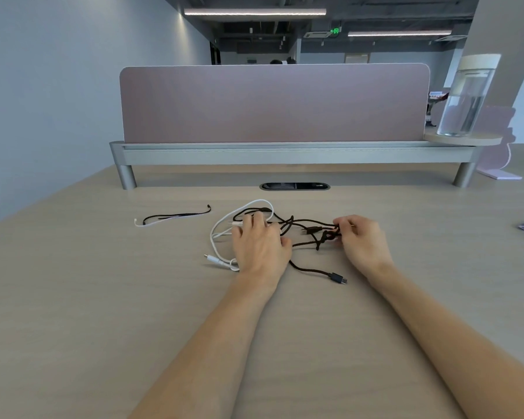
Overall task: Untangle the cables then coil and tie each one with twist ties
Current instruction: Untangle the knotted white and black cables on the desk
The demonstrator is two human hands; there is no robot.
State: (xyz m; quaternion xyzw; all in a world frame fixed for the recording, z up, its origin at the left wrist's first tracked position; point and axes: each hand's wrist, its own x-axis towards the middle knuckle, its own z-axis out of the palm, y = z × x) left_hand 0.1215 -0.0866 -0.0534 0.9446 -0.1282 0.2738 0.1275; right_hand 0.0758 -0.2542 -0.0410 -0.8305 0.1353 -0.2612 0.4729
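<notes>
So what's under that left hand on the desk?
The left hand lies on the tangle; the white cable and black cable both run beneath it. How they cross under the palm is hidden.

A white cable [221, 222] and a black cable [312, 270] lie tangled together on the bench [103, 297], plugs loose nearside. 2 twist ties [176, 217], 1 black, 1 white, lie left, apart.

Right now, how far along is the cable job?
Done: nothing; no cable is coiled or tied. In hand: the left hand rests on the tangle while the right hand pinches a knot in the black cable, which is tangled with the white cable. Left: separating, coiling, tying; the twist ties lie untouched.
</notes>
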